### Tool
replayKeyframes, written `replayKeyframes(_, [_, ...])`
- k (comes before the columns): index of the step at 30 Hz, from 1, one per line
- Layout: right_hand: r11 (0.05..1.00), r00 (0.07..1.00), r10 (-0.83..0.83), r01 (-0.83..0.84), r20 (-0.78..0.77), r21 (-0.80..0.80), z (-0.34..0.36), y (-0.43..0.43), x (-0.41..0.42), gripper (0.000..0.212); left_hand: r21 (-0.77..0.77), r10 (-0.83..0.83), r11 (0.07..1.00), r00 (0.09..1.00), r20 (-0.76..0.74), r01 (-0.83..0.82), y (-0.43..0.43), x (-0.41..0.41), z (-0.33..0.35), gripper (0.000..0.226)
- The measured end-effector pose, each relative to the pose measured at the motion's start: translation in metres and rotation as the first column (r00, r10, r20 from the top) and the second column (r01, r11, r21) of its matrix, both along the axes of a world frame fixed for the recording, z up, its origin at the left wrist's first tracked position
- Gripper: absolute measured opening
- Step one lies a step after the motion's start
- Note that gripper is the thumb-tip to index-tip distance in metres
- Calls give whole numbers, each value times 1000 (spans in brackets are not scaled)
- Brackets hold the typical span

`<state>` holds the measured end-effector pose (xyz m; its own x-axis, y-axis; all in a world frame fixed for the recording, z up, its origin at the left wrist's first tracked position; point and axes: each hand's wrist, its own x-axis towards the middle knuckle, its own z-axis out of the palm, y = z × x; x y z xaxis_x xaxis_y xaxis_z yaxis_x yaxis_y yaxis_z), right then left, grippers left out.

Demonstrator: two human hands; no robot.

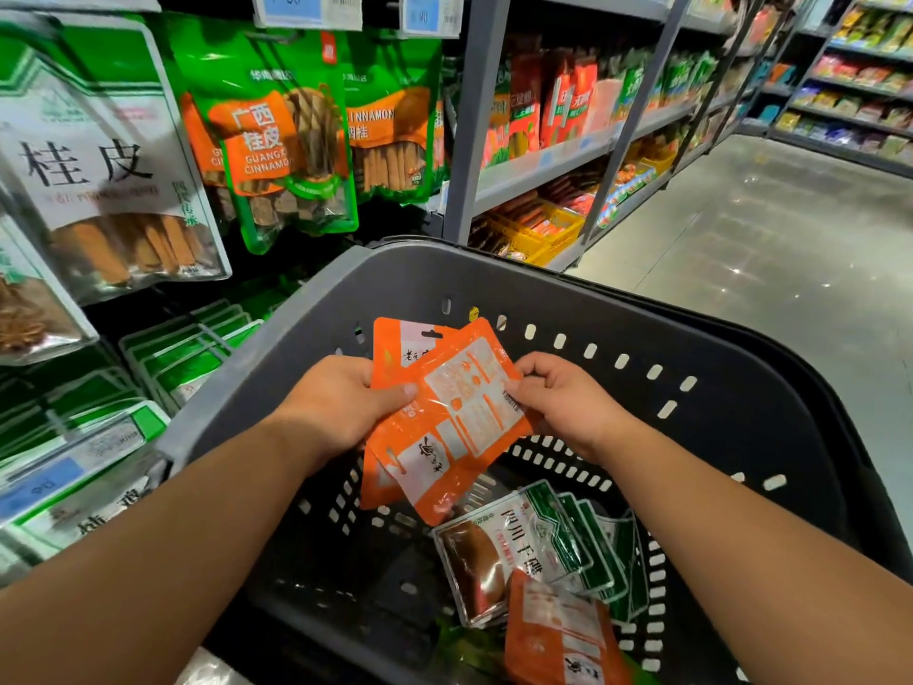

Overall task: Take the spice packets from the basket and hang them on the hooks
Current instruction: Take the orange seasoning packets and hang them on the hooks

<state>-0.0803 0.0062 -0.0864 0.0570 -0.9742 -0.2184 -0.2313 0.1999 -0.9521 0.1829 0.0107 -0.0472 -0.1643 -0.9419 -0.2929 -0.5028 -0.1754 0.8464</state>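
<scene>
I'm looking down into a dark grey perforated plastic basket, and both hands are over it. My left hand grips a small fan of flat orange plastic spice packets, with the thumb pressed on the front one and the fingers curled behind. My right hand pinches the right edge of that front packet between thumb and fingertips. The front packet shows its back, a pale panel of small print too blurred to read. The orange packets behind it show black brush-style characters on white patches, and I can't make those out either. Down in the basket lies a stack of white-and-green clear-windowed packets. The top one is printed with 四川 and more characters I can't finish reading. Another orange packet overlaps their near edge. On the rack to the left hang glossy green-and-orange pouches marked 广西桂皮 and "GUANGXI CINNAMON". Just beside them is a big white-and-green packet reading 桂皮, with brown bark sticks showing through its window. Above them a blue price tag shows something like 7.50. Grey metal shelves of red and orange goods run off to the right.
</scene>
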Motion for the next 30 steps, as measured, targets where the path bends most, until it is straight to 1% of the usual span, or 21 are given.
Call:
replayKeyframes(3, [999, 999, -16, 14, 40, 50, -17, -3, -2, 5, -45, 18, 999, 994, 106, -13, -6, 3, -4, 23])
replayKeyframes(5, [994, 1000, -15, 13, 25, 110, -33, -3, -8, 10, -73, 6, 997, 980, 199, 8, -10, 4, -6, 24])
replayKeyframes(7, [978, 999, -33, 34, -7, 204, -51, 0, -17, 16, -100, 7, 995, 960, 280, 22, -11, 4, -8, 25])
replayKeyframes(10, [934, 992, -62, 96, -108, 345, -82, 7, -36, 24, -113, 10, 993, 935, 354, 32, -11, 6, -7, 24])
replayKeyframes(12, [897, 981, -68, 140, -183, 420, -100, 14, -47, 29, -111, 5, 993, 931, 365, 38, -11, 6, -5, 26])
replayKeyframes(15, [843, 963, -48, 182, -267, 506, -123, 21, -57, 30, -109, -8, 993, 927, 376, 53, -12, 5, -6, 28])
replayKeyframes(17, [829, 947, -47, 214, -316, 517, -132, 22, -60, 31, -110, -14, 992, 921, 388, 62, -11, 4, -5, 29])
replayKeyframes(20, [810, 912, -95, 303, -398, 502, -149, 23, -67, 46, -114, -23, 991, 912, 411, 76, -11, 2, -4, 28])
replayKeyframes(22, [793, 901, -129, 344, -414, 503, -157, 25, -70, 50, -111, -28, 990, 904, 427, 83, -10, 1, -2, 29])
replayKeyframes(24, [772, 895, -146, 369, -421, 517, -162, 25, -72, 47, -112, -27, 990, 899, 438, 84, -10, 0, -2, 30])
replayKeyframes(27, [751, 897, -127, 366, -424, 549, -162, 26, -71, 40, -111, -25, 990, 898, 440, 82, -9, 0, -2, 29])
replayKeyframes(30, [764, 892, -78, 341, -446, 548, -158, 25, -68, 33, -104, -22, 992, 896, 444, 76, -9, -1, -2, 30])
